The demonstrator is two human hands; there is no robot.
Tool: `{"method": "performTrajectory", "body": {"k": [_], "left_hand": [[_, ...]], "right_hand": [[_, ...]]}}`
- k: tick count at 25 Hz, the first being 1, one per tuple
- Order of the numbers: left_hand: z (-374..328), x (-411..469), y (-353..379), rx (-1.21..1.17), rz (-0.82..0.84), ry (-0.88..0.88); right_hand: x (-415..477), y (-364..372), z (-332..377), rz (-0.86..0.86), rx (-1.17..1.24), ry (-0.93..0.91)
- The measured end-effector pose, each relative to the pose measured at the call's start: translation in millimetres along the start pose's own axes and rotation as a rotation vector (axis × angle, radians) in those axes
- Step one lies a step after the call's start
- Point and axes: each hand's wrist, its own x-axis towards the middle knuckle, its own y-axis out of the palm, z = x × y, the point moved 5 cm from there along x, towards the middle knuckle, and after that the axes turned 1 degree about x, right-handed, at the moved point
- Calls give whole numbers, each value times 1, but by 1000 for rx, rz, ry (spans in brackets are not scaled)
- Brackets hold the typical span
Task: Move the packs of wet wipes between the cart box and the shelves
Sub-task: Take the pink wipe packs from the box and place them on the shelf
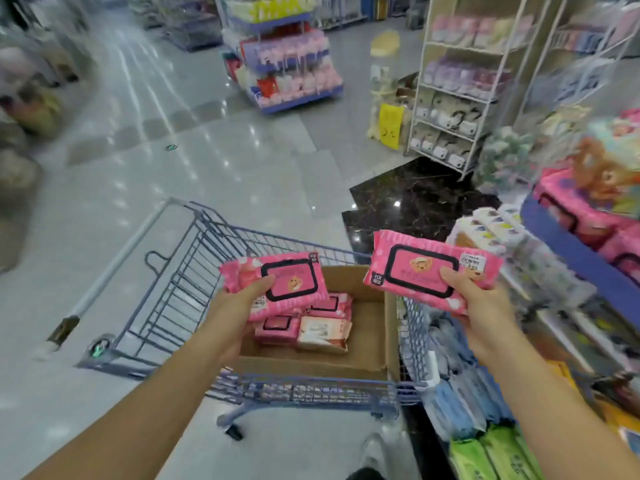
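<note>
- A shop aisle with a glossy pale floor (207, 161). Further back stands a white wire rack (460, 98) full of goods, blurred.
- The left hand (239, 306) grips a pink pack of wet wipes (277, 285), thumb on its top face and fingers beneath. It holds the pack above the cardboard box (388, 327).
- The right hand (485, 303) grips a second pink pack (429, 268) the same way, thumb on top. This one has a price sticker at its right end. It is held off the right side of the cart, between the box and the shelves.
- More packs in the box (304, 327) lie piled at its far left part: several pink, one pale peach.
- The box sits in the basket of a blue wire cart (166, 289), against its right wall.
- The shelves (571, 258) on the right have blue edging. The upper tier carries pink packs (581, 209) like those held.
- Lower tiers, just beside the cart, hold blue packs (460, 393) and green packs (491, 455).
</note>
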Motion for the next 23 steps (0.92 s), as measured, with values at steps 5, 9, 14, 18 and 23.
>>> {"method": "performTrajectory", "body": {"k": [5, 9, 14, 18, 23], "left_hand": [[62, 67, -21, 57, -128, -206], [124, 117, -43, 158, -163, -395], [194, 196, -86, 440, -130, -473], [237, 252, -103, 583, -21, -540], [306, 296, -105, 583, 165, -756]], "right_hand": [[68, 33, -116, -3, -95, 209], [83, 52, -210, -8, -219, 358], [102, 66, -297, -5, -529, 438], [121, 86, -348, 43, -588, 548], [139, 89, -423, 66, -599, 770]]}}
